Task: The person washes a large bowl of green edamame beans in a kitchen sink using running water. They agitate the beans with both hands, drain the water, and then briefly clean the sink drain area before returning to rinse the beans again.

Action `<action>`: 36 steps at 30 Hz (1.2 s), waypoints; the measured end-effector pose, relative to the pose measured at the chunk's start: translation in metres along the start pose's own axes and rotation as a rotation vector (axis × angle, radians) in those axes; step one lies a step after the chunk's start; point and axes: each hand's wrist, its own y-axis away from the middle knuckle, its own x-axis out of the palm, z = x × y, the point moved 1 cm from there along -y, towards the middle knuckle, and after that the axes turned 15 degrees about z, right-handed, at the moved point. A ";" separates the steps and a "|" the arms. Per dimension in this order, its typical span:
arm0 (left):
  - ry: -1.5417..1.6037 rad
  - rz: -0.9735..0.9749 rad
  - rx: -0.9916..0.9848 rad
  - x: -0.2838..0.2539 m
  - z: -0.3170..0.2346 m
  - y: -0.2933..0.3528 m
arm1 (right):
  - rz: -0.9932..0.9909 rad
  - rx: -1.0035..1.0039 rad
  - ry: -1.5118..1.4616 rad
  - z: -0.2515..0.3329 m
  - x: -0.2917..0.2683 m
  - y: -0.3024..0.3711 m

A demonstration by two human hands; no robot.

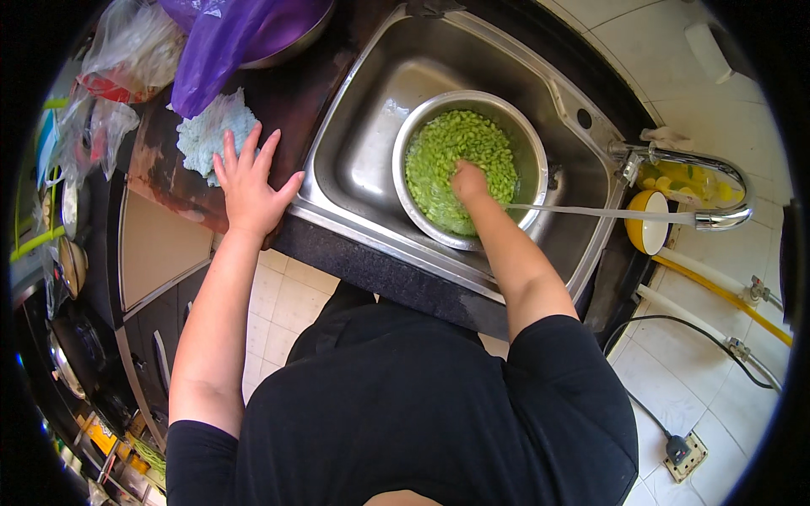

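Note:
A round metal basin [531,143] stands in the steel sink [363,110], holding many small green shelled beans [460,139] in water. My right hand [468,181] reaches down into the beans; its fingers are mostly hidden among them. From the curved chrome faucet [717,219], a stream of water [591,212] runs toward the basin's right side. Left of the sink, my left hand [256,192] rests with fingers spread on the dark wooden board [160,181]. Its fingertips lie at the edge of a crumpled pale blue cloth [211,139].
A purple plastic bag [215,59] partly covers a metal bowl [295,38] at the far left. Clear bags [126,51] sit beside it. A yellow bowl with a white inside [648,222] leans behind the sink's right edge. The dark counter edge [371,266] runs along the front.

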 end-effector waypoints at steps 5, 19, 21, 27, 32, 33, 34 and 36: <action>-0.001 -0.012 0.003 0.000 0.000 0.000 | 0.045 0.007 -0.323 -0.005 0.027 0.007; -0.001 -0.012 -0.003 0.000 0.002 0.001 | -0.440 0.125 0.015 0.005 -0.052 0.031; -0.002 -0.009 -0.004 0.000 0.001 0.001 | -0.469 0.136 -0.040 0.003 -0.055 0.018; -0.005 -0.009 0.002 0.001 0.001 0.000 | -0.404 0.158 -0.343 -0.008 -0.043 -0.032; -0.008 -0.005 -0.002 0.000 0.001 0.000 | -0.148 0.024 -0.080 0.015 -0.038 -0.016; -0.010 -0.004 -0.001 -0.001 0.000 0.000 | -0.160 -0.029 -0.031 0.016 -0.032 -0.014; -0.008 -0.009 0.000 0.000 0.000 -0.001 | -0.142 -0.019 -0.020 0.018 -0.025 -0.012; -0.008 -0.019 -0.003 0.001 0.001 -0.001 | -0.104 -0.004 0.003 0.033 -0.022 0.000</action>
